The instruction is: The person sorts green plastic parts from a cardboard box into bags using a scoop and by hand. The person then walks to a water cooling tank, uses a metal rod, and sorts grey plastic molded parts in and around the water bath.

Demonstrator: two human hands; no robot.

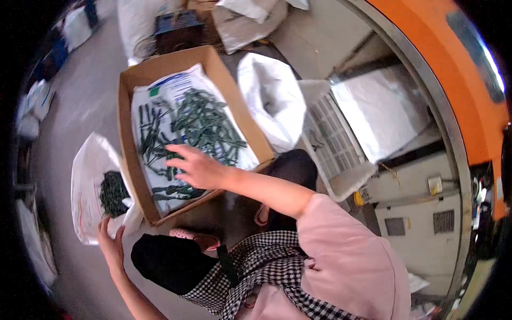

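A cardboard box (126, 101) lined with a printed white sheet (200, 72) stands in front of me. Many dark green, strip-like pieces (205, 122) lie on the sheet, too small to name surely. Over the box's near left part, my right hand (198, 168) hovers with its fingers spread, holding nothing I can see. To the left of the box is an open white sack (88, 181) containing a heap of similar dark green pieces (113, 193). My left hand (111, 242) is at this sack's near rim, thumb and fingers apart; whether it touches the sack I cannot tell.
Another open white sack (266, 101) stands against the box's right side. Beyond it is a pale plastic crate (333, 136) beside an orange and grey machine (421, 32). A dark blue container (178, 24) and more sacks are behind the box. My knees flank its near end.
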